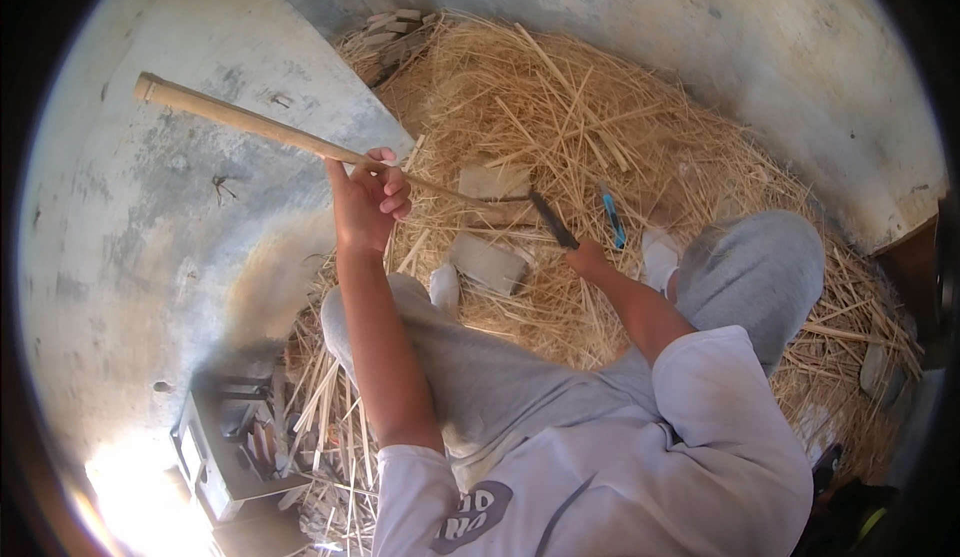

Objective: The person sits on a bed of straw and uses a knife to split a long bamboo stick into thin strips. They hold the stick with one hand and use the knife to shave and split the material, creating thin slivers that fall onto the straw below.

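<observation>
My left hand point(370, 202) is closed around a long bamboo stick point(235, 117). Its thick, jointed end points up and left, while the thinner end slants down to the right over a block. In my right hand point(588, 257) is a dark knife-like tool point(550, 221), gripped at its lower end. The tool's far end meets or nearly meets the thin tip of the bamboo; I cannot tell whether they touch. From there a thin dark strip runs left over the block, and whether it is part of the tool is unclear.
Bamboo shavings point(590, 147) cover the floor before me. Two blocks, one farther point(490, 181) and one nearer point(488, 263), lie between my feet. A blue utility knife point(613, 219) rests right of the tool. Walls point(720, 17) curve around; an open box point(215, 467) stands lower left.
</observation>
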Motion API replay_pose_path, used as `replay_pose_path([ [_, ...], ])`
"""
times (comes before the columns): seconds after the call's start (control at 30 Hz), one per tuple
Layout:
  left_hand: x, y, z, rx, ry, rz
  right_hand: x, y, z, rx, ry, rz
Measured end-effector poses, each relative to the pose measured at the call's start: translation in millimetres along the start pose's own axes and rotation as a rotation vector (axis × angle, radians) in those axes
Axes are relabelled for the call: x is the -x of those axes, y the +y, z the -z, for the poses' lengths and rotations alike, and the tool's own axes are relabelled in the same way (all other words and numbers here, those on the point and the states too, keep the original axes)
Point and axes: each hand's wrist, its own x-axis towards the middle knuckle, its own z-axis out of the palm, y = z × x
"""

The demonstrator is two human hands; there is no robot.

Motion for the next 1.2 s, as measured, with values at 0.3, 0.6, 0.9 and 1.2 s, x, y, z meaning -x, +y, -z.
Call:
replay_pose_path([
  [0.3,-10,-6,-7,-0.807,0.238,-0.251,52,-131,6,-0.198,0.306,0.57],
  [0.6,-22,-7,25,-1.054,0.176,-0.236,42,-37,-58,0.137,-0.015,0.196],
  [0.9,-40,-21,-6,-0.315,0.465,-0.631,33,-30,-59,-0.065,-0.02,0.16],
  [1.2,-43,-37,-15,-0.008,0.52,-0.621,41,-53,-57,-0.135,0.114,0.273],
])
